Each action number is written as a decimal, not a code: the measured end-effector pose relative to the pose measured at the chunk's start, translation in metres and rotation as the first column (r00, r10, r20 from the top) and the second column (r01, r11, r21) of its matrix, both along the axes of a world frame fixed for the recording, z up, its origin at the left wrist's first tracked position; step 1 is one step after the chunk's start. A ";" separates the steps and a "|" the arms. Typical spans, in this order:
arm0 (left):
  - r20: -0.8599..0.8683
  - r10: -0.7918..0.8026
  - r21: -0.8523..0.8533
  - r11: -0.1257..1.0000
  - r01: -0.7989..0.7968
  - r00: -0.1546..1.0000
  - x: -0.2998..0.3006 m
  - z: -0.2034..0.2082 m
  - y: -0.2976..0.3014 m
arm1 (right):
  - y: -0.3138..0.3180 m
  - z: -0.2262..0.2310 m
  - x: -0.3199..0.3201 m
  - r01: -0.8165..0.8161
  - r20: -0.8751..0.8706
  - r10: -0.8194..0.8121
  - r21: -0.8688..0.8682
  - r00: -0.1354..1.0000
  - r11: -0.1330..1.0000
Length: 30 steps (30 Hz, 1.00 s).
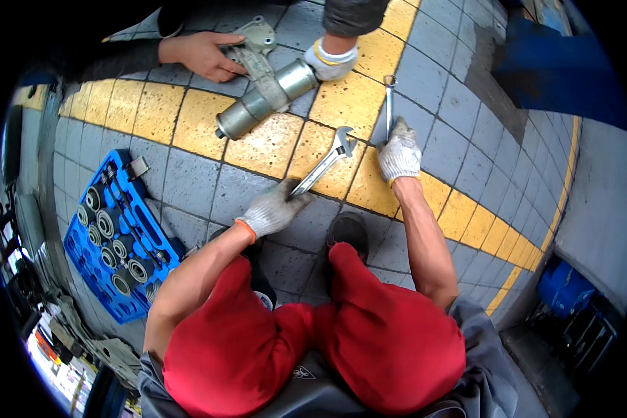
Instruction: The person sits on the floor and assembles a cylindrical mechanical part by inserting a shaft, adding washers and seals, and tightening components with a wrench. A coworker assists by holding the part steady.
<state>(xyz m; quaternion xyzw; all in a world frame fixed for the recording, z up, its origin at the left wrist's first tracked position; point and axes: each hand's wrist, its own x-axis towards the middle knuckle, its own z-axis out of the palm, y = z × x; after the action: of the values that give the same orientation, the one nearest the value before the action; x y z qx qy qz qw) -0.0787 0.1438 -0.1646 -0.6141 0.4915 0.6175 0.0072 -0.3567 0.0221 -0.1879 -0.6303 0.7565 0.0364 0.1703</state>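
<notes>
In a pale knit glove with an orange cuff, my left hand (276, 207) grips the handle of an adjustable wrench (325, 161), its jaws pointing away from me to the right. My right hand (400, 151), also gloved, is closed round a combination wrench (389, 104) whose ring end points away. Beyond them a silver metal cylinder (266, 99) with a cast bracket (259, 59) is held by another person. That person's bare hand (205, 56) rests at the bracket, and their gloved hand (332, 61) is at the cylinder's right end.
A blue socket case (125, 306) with several large round sockets lies open on the grey tiles at left. A yellow tile band (202, 124) crosses the floor. Blue metal equipment (564, 76) stands at the far right, and a blue machine (564, 287) lower right.
</notes>
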 end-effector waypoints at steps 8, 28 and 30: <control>0.204 -0.193 -0.121 0.968 0.220 0.960 0.004 0.009 0.001 | -0.004 -0.007 -0.031 0.053 -0.012 -0.051 0.118 0.999 0.992; -0.336 0.922 0.297 0.297 -0.907 0.192 0.121 -0.047 -0.045 | 0.048 0.098 0.173 -0.385 0.802 0.525 -0.406 0.285 0.829; -0.372 0.917 0.316 0.270 -0.910 0.142 0.126 -0.052 -0.039 | 0.037 0.094 0.198 -0.388 0.746 0.615 -0.503 0.257 0.772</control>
<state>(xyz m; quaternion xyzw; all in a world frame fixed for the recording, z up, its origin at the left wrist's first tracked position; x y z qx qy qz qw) 0.0477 0.1043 -0.2162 -0.6052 -0.0025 0.6296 -0.4872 -0.1590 0.0592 -0.0935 -0.7739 0.3082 -0.3267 0.4464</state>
